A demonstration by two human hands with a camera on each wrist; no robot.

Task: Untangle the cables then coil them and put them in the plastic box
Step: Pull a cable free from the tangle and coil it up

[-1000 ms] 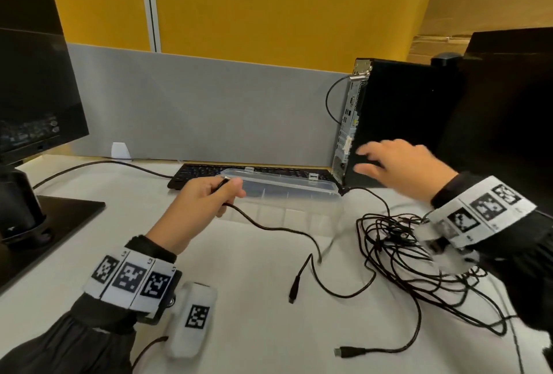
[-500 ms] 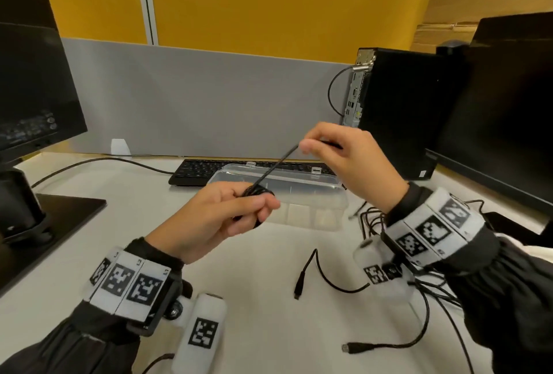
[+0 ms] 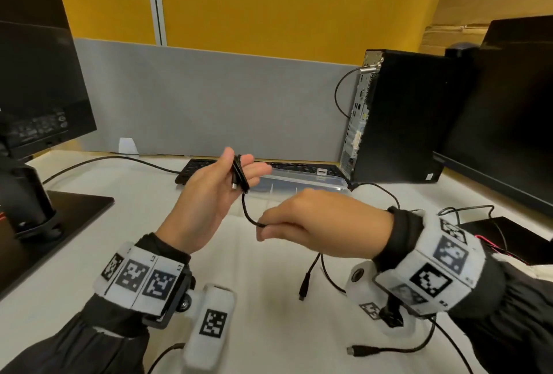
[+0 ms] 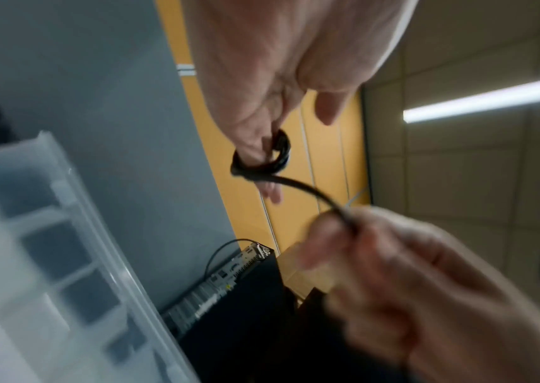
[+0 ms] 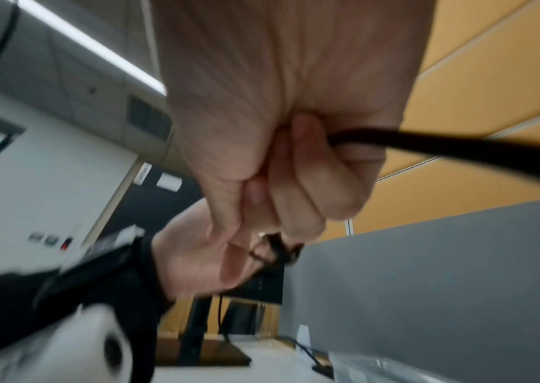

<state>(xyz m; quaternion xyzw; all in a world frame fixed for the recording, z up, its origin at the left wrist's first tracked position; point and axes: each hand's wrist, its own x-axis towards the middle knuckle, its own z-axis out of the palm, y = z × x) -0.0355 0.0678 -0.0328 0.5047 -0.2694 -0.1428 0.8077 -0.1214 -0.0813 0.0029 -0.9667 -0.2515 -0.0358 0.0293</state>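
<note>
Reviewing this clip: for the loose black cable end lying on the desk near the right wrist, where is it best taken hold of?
Probably by the plug body of the cable end, pinched from above. It lies on the bare desk, clear of other loops, and looks stiffer than the cord.

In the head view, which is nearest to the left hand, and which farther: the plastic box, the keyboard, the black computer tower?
Measured from the left hand:
1. Plastic box, just behind the fingers, to the right.
2. Keyboard, behind the box, near the grey divider.
3. Computer tower, standing far right at the divider.
</note>
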